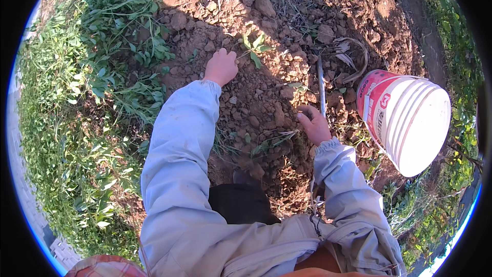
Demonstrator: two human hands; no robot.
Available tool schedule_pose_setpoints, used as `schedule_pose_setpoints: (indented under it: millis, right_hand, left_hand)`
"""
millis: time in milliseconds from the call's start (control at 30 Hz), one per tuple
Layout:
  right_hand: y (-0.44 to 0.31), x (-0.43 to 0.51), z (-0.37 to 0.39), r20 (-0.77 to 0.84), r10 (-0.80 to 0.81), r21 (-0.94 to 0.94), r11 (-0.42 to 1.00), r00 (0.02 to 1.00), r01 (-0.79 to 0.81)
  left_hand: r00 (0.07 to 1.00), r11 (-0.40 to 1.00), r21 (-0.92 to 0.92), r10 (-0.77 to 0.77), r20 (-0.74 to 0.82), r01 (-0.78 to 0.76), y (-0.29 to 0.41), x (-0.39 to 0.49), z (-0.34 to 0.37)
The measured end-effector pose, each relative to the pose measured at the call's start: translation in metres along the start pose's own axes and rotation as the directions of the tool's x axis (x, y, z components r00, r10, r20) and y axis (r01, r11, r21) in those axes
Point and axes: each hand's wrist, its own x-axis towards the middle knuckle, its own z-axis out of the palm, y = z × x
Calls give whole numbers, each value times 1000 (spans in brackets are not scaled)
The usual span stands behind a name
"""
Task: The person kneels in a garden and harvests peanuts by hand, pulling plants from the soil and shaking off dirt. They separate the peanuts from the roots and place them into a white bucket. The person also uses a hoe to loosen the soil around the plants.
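Observation:
My left hand (222, 67) is closed low over the loose brown soil (253, 96), its fingers around the stem of a small leafy plant (256, 49). The plant's broad green leaves spread to the right of that hand, partly in sunlight. Lower and to the right, my right hand (314, 124) rests near the ground with thumb and forefinger bent towards each other. Whether anything lies between those fingers is too unclear to tell. Just beyond it, a thin grey rod or handle (321, 82) lies on the earth.
On the right stands or leans a white bucket (403, 119) with a red printed band and wire handle. Dense green plants (65, 123) cover the left side. A dry curled stalk (363, 57) lies near the bucket. Lumps of soil (265, 5) spread ahead.

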Motion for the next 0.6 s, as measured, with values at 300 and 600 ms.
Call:
schedule_pose_setpoints:
  millis: [300,600]
  right_hand:
    - [-63,9,53,387,22,388,903,922,-184]
    - [-51,-16,64,466,0,193,976,885,-102]
  left_hand:
    - [974,824,-566,116,192,13,98,-139,-44]
    - [958,733,-664,58,280,149,104,-187,-41]
